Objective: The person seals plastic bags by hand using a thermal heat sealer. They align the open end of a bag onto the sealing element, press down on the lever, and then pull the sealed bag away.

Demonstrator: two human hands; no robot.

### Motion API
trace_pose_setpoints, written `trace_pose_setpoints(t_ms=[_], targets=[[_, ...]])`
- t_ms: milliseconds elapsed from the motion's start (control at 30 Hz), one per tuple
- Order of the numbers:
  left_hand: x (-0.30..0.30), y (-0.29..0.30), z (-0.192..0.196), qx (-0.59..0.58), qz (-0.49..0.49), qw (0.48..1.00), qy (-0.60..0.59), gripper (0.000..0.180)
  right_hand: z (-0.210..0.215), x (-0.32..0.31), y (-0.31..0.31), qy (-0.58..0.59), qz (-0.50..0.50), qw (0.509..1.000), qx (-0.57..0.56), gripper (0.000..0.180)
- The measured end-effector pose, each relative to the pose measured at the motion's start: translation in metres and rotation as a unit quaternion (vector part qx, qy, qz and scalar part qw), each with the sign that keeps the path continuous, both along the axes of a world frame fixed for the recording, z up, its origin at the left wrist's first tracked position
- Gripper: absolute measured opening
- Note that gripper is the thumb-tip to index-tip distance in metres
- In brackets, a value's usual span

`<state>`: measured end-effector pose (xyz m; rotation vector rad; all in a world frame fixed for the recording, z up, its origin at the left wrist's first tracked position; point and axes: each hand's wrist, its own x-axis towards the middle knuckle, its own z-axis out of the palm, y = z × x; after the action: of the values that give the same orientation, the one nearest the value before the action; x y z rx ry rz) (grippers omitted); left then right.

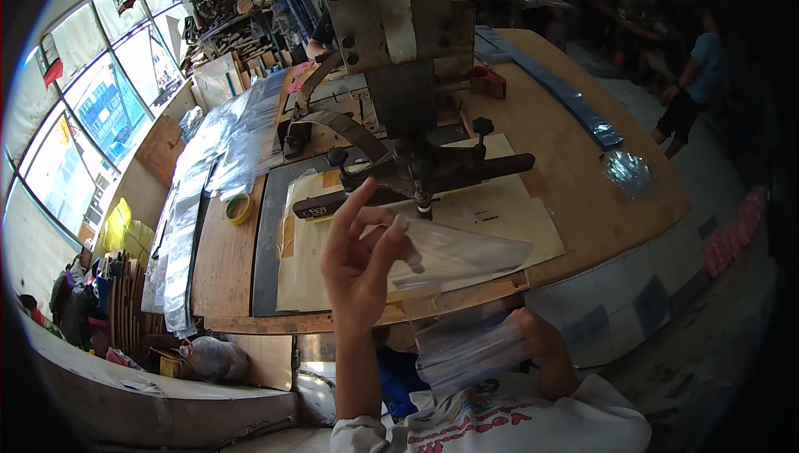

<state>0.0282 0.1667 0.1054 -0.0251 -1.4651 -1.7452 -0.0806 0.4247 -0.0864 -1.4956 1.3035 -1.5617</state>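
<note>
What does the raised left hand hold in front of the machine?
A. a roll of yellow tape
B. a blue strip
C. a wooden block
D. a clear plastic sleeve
D: the left hand pinches a clear plastic sleeve between its fingertips, above the table edge; the yellow tape roll lies apart on the table.

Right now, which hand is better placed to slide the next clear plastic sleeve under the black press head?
Left, probably. The left hand is raised at the table edge, its fingers pinching one clear plastic sleeve just below the black press head. The right hand sits low by the lap, gripping the stack of clear sleeves.
</note>
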Motion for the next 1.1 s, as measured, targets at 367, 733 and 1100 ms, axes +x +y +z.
trace_pose_setpoints(t_ms=[367, 733, 1100], targets=[[0.075, 0.000, -0.054, -0.268, -0.042, 0.886, -0.376, 0.024, -0.024, -0.040, 0.111, -0.039, -0.346, 0.936, 0.042, 0.021], [0.078, 0.085, -0.073, -0.319, 0.044, 0.936, -0.144, 0.041, -0.030, -0.098, 0.148, -0.034, -0.669, 0.738, -0.076, 0.024], [0.065, 0.112, -0.094, -0.369, 0.004, 0.929, -0.033, 0.064, -0.019, -0.111, 0.128, 0.000, -0.721, 0.686, -0.098, 0.027]])
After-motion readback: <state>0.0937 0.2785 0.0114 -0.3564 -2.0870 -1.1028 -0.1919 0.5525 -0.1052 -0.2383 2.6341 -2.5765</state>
